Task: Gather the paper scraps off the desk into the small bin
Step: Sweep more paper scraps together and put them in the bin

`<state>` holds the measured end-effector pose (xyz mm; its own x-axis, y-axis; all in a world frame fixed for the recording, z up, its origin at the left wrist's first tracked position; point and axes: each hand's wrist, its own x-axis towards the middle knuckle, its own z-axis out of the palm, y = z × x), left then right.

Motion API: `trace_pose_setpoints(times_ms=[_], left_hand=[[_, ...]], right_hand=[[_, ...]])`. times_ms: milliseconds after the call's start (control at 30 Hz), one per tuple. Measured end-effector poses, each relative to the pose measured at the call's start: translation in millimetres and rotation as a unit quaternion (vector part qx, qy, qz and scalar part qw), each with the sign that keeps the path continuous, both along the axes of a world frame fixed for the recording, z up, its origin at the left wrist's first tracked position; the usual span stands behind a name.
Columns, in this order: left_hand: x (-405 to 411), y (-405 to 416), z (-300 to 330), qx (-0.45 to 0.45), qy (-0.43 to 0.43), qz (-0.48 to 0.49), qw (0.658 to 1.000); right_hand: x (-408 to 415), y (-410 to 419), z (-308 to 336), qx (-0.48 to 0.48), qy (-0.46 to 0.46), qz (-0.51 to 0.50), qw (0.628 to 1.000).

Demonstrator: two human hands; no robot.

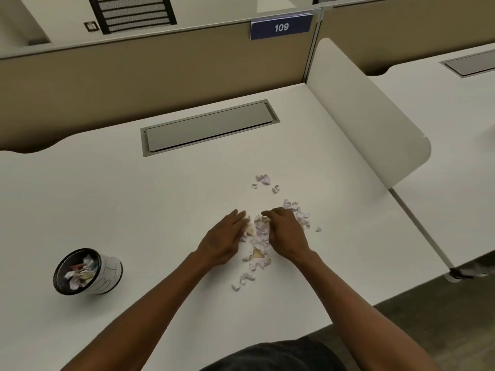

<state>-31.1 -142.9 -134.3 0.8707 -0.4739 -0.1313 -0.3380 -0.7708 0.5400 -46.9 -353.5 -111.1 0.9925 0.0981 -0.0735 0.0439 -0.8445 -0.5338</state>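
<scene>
My left hand (223, 241) is lying palm down on the white surface (112, 199), fingers straight and together, its grip flat and open, holding nothing, its inner edge pressing against a heap of paper scraps (259, 236). My right hand (288, 232) is facing it from the other side of the heap, fingers curling inward over the scraps; I cannot tell whether that grip is actually pinching any paper. The heap is sitting between my two hands, pale lilac and white pieces with a tan triangular scrap (257, 254) near its lower end. More scraps are trailing toward me below the heap, others are spreading out just beyond my right hand, and a few loose scraps (263, 179) are lying farther away from me. The small bin (87, 271) is standing well apart to my left, near the front edge, white-walled with a dark rim, already holding crumpled paper. A grey cable hatch (210, 127) is sitting in the surface farther back, and a blue sign reading 109 (281, 26) is hanging on the partition behind.
</scene>
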Motion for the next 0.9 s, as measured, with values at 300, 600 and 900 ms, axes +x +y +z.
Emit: trace_pose_setpoints(times_ms=[300, 600, 900], left_hand=[[-44, 26, 7, -0.065, 0.013, 0.091, 0.994], [-36, 21, 8, -0.005, 0.081, 0.041, 0.996], [-41, 3, 16, -0.130, 0.036, 0.115, 0.984]], right_hand=[[-20, 13, 3, -0.016, 0.019, 0.085, 0.996], [-14, 17, 7, -0.132, 0.113, 0.169, 0.970], [-15, 38, 9, 0.022, 0.063, 0.082, 0.994]])
